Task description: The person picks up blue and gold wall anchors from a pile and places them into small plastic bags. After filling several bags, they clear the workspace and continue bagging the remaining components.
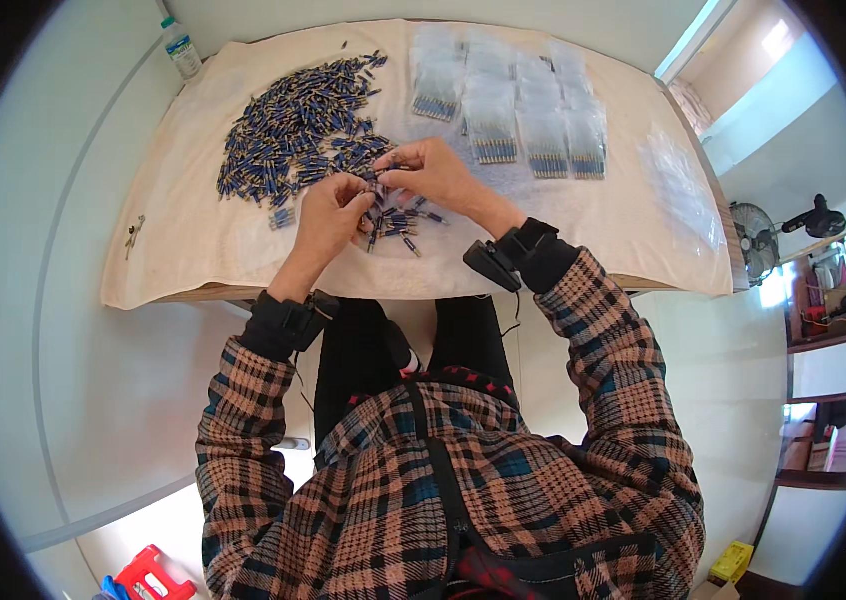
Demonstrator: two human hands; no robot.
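Both my hands meet over the near edge of a pile, fingertips pinched close together. My left hand (327, 222) is closed, with a small dark blue piece between thumb and fingers. My right hand (435, 176) is closed too, its fingertips on a small blue-and-gold piece; the exact grip is partly hidden. Below the hands lies a loose group of slim blue cylindrical pieces with gold ends (410, 244). A large heap of the same pieces (288, 130) spreads behind and to the left. A small cluster of them (283, 217) lies beside my left hand.
Several clear plastic bags (493, 125), with rows of the pieces inside, lie at the back right. Flat clear bags (681, 190) rest on the right of the cream cloth (183, 230). A bottle (181, 50) stands at the far left corner, and small metal items (134, 235) lie left.
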